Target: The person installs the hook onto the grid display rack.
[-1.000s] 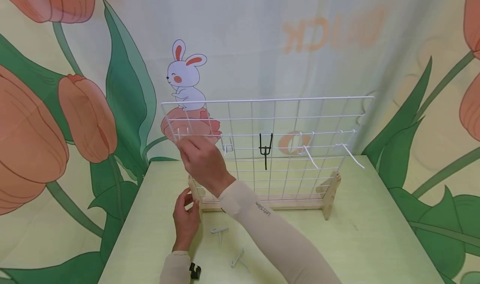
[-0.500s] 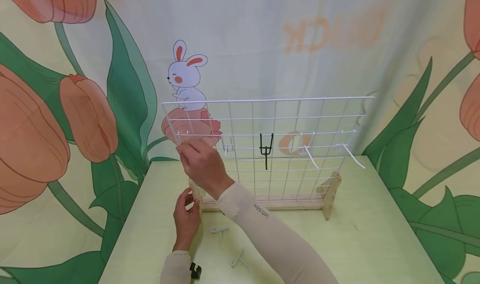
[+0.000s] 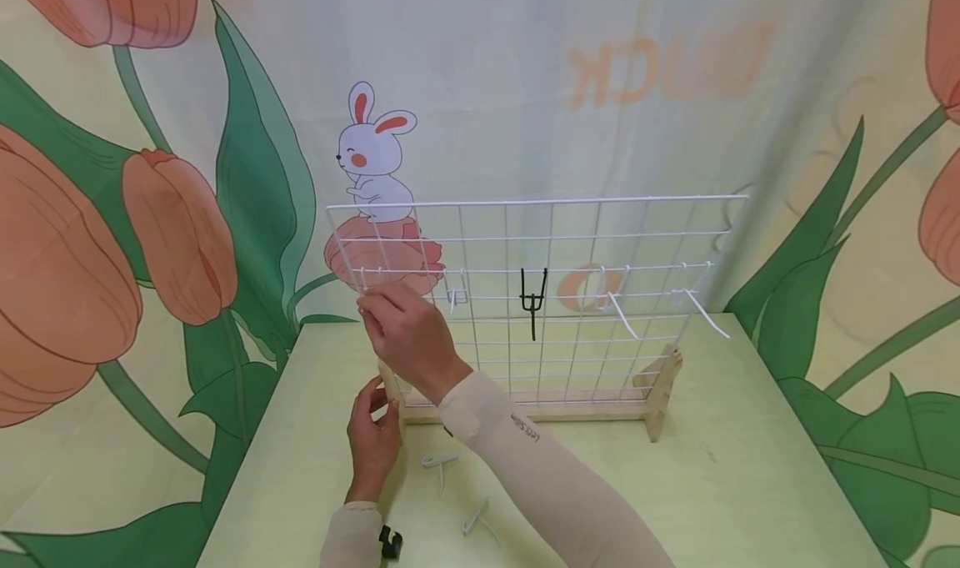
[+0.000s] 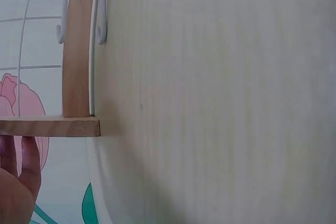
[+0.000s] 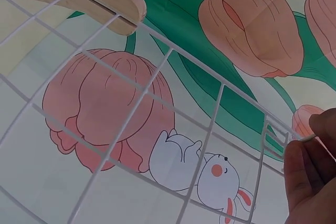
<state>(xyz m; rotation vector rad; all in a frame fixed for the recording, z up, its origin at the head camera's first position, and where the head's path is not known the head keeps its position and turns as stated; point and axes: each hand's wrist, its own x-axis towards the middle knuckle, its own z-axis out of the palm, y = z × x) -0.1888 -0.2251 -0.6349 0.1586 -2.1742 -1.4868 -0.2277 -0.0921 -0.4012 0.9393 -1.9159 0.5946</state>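
A white wire grid panel (image 3: 551,202) stands upright in wooden feet. At its left end my right hand (image 3: 416,330) pinches a thin white hook (image 5: 308,137) between thumb and fingers. Two prongs of this hook show on a grid wire just above the hand; most of it is hidden in the head view. My left hand (image 3: 372,447) is low at the left wooden foot (image 4: 58,127), its fingertips touching the outer side. Two loose white hooks, one nearer the grid (image 3: 438,461) and one nearer me (image 3: 480,520), lie on the table.
Along the same row hang a small white hook (image 3: 455,296), a black hook (image 3: 532,301) and two long white hooks (image 3: 622,314) farther right. A black piece (image 3: 390,543) sits beside the left wrist. Behind the table (image 3: 735,485) hangs a printed curtain (image 3: 495,126).
My right hand has come slightly down and to the right, and the hook's prongs have shifted a little with it. The left hand stays at the wooden foot.
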